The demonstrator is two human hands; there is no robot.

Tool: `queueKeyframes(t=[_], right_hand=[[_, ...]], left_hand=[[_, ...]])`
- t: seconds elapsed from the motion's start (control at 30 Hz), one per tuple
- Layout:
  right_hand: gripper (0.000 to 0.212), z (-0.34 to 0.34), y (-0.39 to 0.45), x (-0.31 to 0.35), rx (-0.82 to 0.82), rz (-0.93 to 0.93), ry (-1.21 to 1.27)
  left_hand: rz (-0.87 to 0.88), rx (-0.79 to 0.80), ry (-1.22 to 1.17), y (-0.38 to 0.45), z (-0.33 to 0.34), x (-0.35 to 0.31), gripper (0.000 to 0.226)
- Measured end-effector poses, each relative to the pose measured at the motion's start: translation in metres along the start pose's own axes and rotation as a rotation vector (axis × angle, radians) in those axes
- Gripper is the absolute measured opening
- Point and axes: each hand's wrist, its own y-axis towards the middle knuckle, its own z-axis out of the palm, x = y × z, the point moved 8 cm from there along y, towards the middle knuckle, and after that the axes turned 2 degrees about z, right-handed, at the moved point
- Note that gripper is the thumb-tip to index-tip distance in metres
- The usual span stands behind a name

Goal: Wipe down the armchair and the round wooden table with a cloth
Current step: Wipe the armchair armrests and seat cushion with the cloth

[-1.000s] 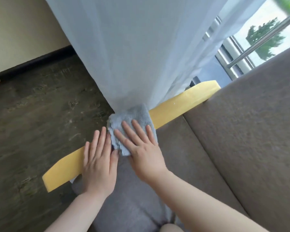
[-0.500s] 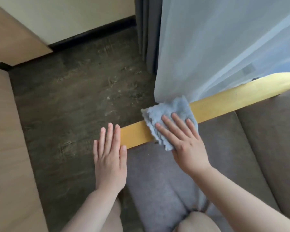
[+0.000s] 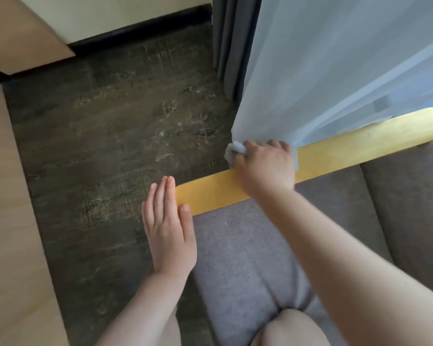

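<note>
The armchair has a grey fabric seat (image 3: 248, 258) and a yellow wooden armrest (image 3: 360, 148) running from centre to the right edge. My right hand (image 3: 265, 166) lies over the armrest with its fingers curled down the outer side, gripping the pale blue cloth (image 3: 235, 151), of which only a bunched corner shows. My left hand (image 3: 169, 228) is flat with straight fingers at the armrest's near end, holding nothing. The round wooden table is not identifiable.
A sheer white curtain (image 3: 335, 71) hangs against the armrest's outer side, with a dark grey drape (image 3: 228, 51) behind it. Dark wood-pattern floor (image 3: 115, 126) lies left of the chair. A light wooden surface (image 3: 8, 221) fills the left edge. The chair's backrest (image 3: 410, 208) stands at right.
My right hand has gone from flat on the cloth atop the armrest to curled over its outer edge, bunching the cloth. The left hand stays flat at the armrest's end.
</note>
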Motion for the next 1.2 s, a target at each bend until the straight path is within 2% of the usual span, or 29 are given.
queueKeyframes(t=[0.07,0.13,0.23,0.27,0.33,0.4,0.43,0.5,0.57,0.67,0.77,0.87,0.97,1.03,1.1,1.17,1.2], right_hand=[[0.033,0.007,-0.023,0.042,-0.055,-0.066,0.041],[0.022,0.017,-0.068,0.069,-0.11,-0.254,0.214],[0.036,0.023,-0.095,0.034,-0.193,-0.456,0.2],[0.037,0.022,-0.092,0.012,-0.25,-0.452,0.168],[0.041,0.01,-0.076,-0.032,-0.338,-0.278,0.157],[0.048,0.004,-0.064,-0.046,-0.322,-0.04,0.191],[0.052,0.006,-0.065,-0.038,-0.289,-0.014,0.208],[0.052,0.016,-0.081,-0.015,-0.235,-0.181,0.202],[0.05,0.021,-0.096,-0.03,-0.211,-0.312,0.138],[0.053,0.007,-0.086,-0.093,-0.267,-0.177,0.122],[0.057,-0.011,-0.059,-0.109,-0.306,0.008,0.168],[0.055,-0.01,-0.067,-0.109,-0.324,-0.045,0.185],[0.056,-0.014,-0.072,-0.15,-0.339,-0.046,0.123],[0.058,-0.026,-0.051,-0.174,-0.36,0.119,0.135],[0.056,-0.036,-0.032,-0.165,-0.373,0.225,0.174],[0.053,-0.031,-0.031,-0.137,-0.355,0.127,0.188],[0.054,-0.027,-0.039,-0.131,-0.341,0.066,0.177]], left_hand=[[-0.018,-0.033,0.03,0.0,0.001,-0.002,0.05],[-0.047,-0.032,0.09,0.0,0.002,0.0,0.052],[-0.048,0.033,0.128,0.002,0.002,-0.002,0.058],[-0.001,0.063,0.152,0.004,0.003,-0.008,0.058],[0.114,0.114,0.201,0.007,0.007,-0.026,0.056],[0.176,0.127,0.23,0.011,0.016,-0.044,0.055],[0.189,0.133,0.243,0.012,0.021,-0.052,0.056],[0.2,0.132,0.26,0.014,0.029,-0.066,0.06],[0.25,0.165,0.264,0.016,0.039,-0.082,0.062],[0.453,0.24,0.237,0.015,0.058,-0.12,0.056],[0.589,0.265,0.231,0.025,0.081,-0.159,0.056],[0.609,0.255,0.28,0.043,0.093,-0.177,0.062],[0.691,0.278,0.302,0.052,0.099,-0.193,0.059],[0.672,0.257,0.308,0.06,0.104,-0.205,0.058],[0.52,0.222,0.277,0.068,0.108,-0.208,0.061],[0.346,0.18,0.233,0.075,0.108,-0.202,0.061],[0.315,0.166,0.232,0.075,0.108,-0.2,0.061]])
